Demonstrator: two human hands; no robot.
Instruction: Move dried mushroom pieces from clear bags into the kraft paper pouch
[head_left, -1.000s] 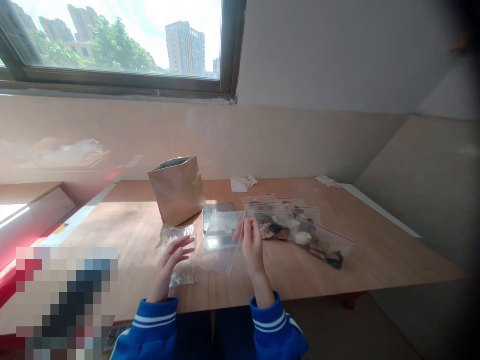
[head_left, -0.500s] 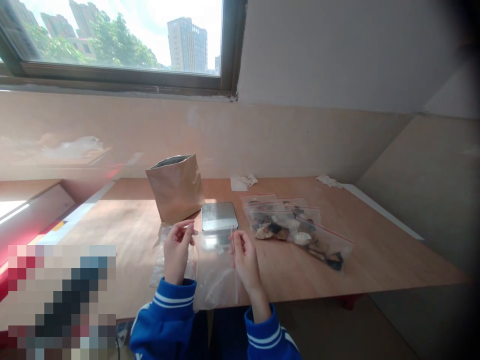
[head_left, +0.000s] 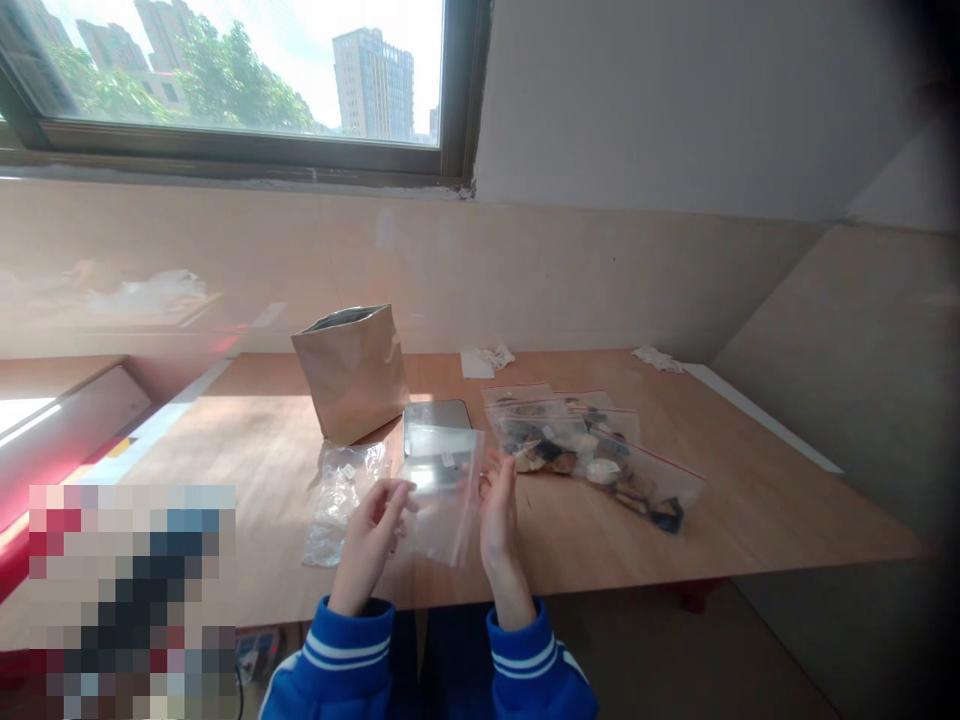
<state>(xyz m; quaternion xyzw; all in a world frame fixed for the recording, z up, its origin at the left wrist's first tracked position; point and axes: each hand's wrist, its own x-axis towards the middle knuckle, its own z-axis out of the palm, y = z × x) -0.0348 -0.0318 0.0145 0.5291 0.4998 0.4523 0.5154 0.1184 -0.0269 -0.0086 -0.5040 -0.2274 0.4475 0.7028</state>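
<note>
A clear plastic zip bag (head_left: 439, 525) hangs between my hands, tilted, partly in front of a flat silver scale (head_left: 435, 415). My left hand (head_left: 375, 535) has its thumb and fingers closed at the bag's left side. Along the zip edge on the other side, my right hand (head_left: 500, 515) has bent fingers on the bag, some showing blurred through the film. The bag looks flat, with a small pale label near its top. A crumpled clear plastic bag (head_left: 337, 510) lies on the table left of my left hand.
Several red-zip bags (head_left: 600, 470) with dark and tan pieces lie right of the scale. An open kraft pouch (head_left: 352, 375) stands behind. White paper (head_left: 478, 365) and a crumpled tissue (head_left: 658, 360) rest near the wall. The wooden table's (head_left: 720, 565) front edge runs before me.
The clear zip bag has been raised and turned from hanging low toward the table edge to lying higher, over the scale. My left hand moved down and right; my right hand shifted slightly right.
</note>
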